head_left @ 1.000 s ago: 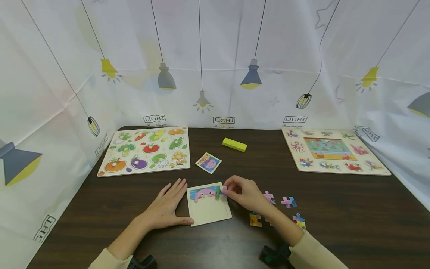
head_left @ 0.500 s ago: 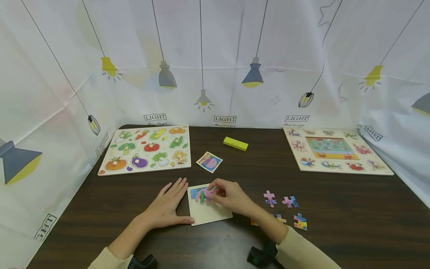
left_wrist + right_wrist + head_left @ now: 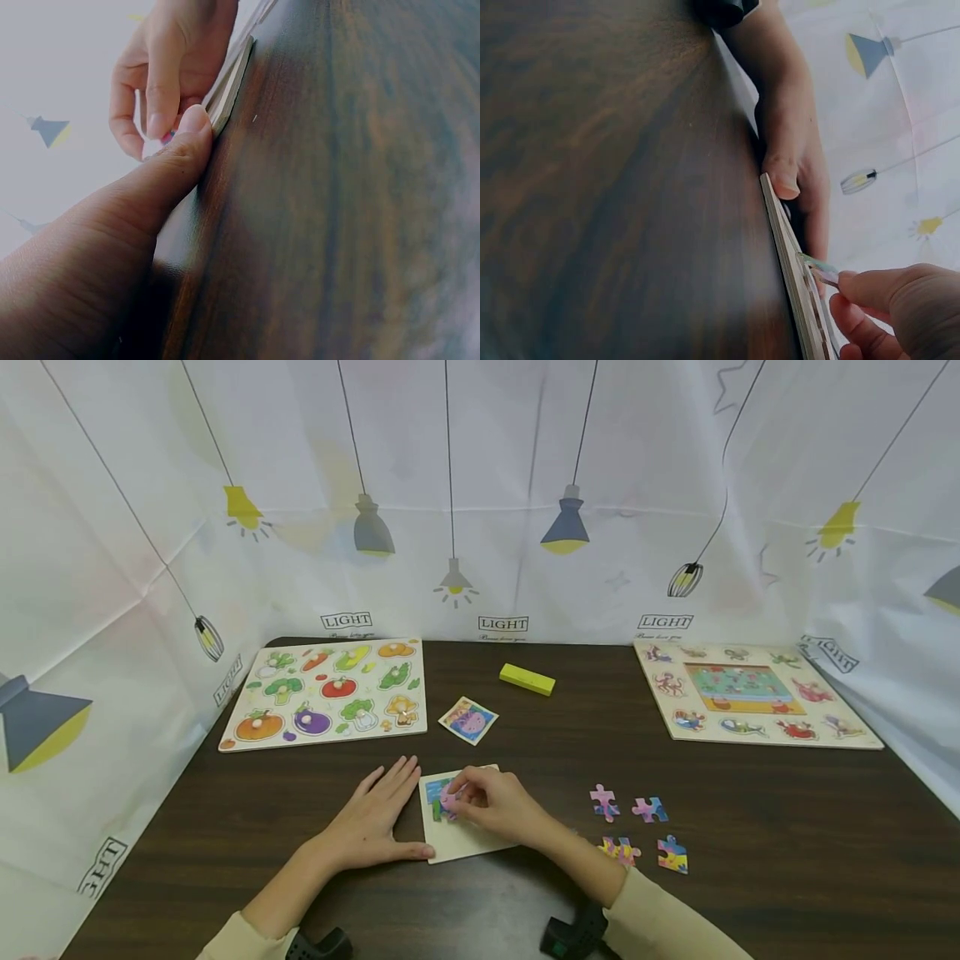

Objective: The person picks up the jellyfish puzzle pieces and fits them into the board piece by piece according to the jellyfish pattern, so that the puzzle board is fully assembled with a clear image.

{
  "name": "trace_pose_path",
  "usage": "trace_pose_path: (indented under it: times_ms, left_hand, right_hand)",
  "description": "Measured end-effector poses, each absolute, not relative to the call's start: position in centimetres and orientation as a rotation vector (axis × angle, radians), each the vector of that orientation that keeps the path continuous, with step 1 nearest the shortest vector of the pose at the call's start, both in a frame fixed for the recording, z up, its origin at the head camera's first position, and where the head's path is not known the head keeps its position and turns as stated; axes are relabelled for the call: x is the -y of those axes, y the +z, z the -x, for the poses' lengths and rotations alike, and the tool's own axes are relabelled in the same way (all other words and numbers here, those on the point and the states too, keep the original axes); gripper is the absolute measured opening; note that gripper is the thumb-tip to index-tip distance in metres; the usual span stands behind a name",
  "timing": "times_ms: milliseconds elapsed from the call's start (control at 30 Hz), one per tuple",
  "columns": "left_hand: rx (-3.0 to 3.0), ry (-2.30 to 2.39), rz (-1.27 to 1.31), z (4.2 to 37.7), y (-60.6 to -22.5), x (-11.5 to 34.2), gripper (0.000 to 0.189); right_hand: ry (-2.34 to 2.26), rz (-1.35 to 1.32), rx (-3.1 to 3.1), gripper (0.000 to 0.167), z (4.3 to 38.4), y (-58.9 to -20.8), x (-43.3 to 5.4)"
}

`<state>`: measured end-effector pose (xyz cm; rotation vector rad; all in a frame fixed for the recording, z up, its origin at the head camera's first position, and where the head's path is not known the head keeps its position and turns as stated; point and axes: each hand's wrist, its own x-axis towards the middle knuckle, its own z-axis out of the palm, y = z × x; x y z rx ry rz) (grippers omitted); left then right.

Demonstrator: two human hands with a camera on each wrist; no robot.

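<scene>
My left hand (image 3: 375, 822) lies on the table with its fingers spread. Its thumb (image 3: 191, 124) touches the lower-left corner of the pale wooden puzzle tray (image 3: 468, 843). Between thumb and fingertips my right hand (image 3: 498, 806) pinches a pink-and-green jigsaw piece (image 3: 447, 802) over the tray's left side. From the right wrist view, that piece (image 3: 823, 270) is tilted, with its lower edge right at the tray's surface. Blue-topped picture pieces fill part of the tray's upper row, largely hidden behind the right hand.
Several loose jigsaw pieces (image 3: 649, 809) lie to the right of the tray. Behind it are a small square picture card (image 3: 468, 721) and a yellow block (image 3: 527, 680). A vegetable puzzle board (image 3: 322, 693) sits back left, a sea-animal board (image 3: 757, 693) back right.
My right hand has carried the jigsaw piece from the tray's upper right leftward to below the blue part of the picture. The left hand stays in place.
</scene>
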<state>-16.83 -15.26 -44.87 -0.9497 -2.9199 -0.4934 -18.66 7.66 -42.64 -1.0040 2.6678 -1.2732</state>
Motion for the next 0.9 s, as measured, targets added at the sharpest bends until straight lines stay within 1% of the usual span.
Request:
trace_pose_path:
  times_ms: [467,900]
  left_hand:
    - [2.931,-0.499,0.950,16.76,-44.72,15.27,0.110]
    - [2.927,-0.497,0.952,16.75,-44.71,15.28,0.110]
  right_hand:
    - [-1.107,1.095,-2.830,0.003,18.34,-43.14,-7.04]
    - [-1.046,1.228,-2.869,0.007,17.91,-43.27,-6.92]
